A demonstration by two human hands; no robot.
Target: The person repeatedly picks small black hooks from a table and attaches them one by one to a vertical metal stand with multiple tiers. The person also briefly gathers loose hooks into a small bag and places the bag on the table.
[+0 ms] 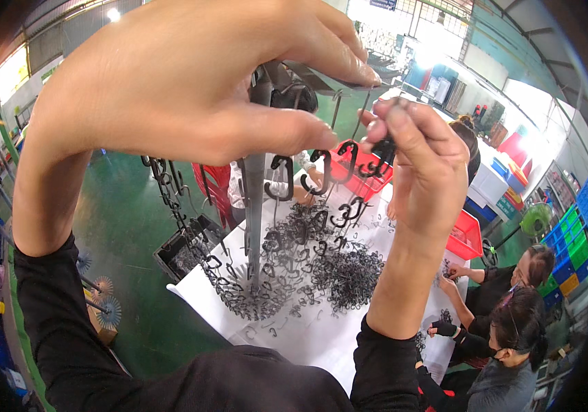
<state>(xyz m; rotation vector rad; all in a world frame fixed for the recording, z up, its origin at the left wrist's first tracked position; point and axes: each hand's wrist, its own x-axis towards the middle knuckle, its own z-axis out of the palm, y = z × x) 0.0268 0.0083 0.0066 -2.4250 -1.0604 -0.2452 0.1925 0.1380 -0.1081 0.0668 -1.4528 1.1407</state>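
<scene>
A grey metal rack post (254, 213) stands before me, with thin wire hangers around its top. Small black C-shaped hooks (281, 180) hang from the wires, and more hang lower down. My left hand (191, 89) arches over the rack top, fingers stretched out along a dark flat bar and thumb apart from them. To the right, my right hand (424, 147) is raised with thumb and fingertips pinched together. Black hooks show in its curled fingers; how many is hidden. Below, a heap of black hooks (350, 275) lies on a white-covered table (301, 343).
Red trays (465, 237) stand on the table. A dark crate (187, 250) sits at its left edge. Co-workers (510, 329) work along the right side, and others stand across the table. Wire wheel brushes (108, 310) are at the left, above a green floor (132, 206).
</scene>
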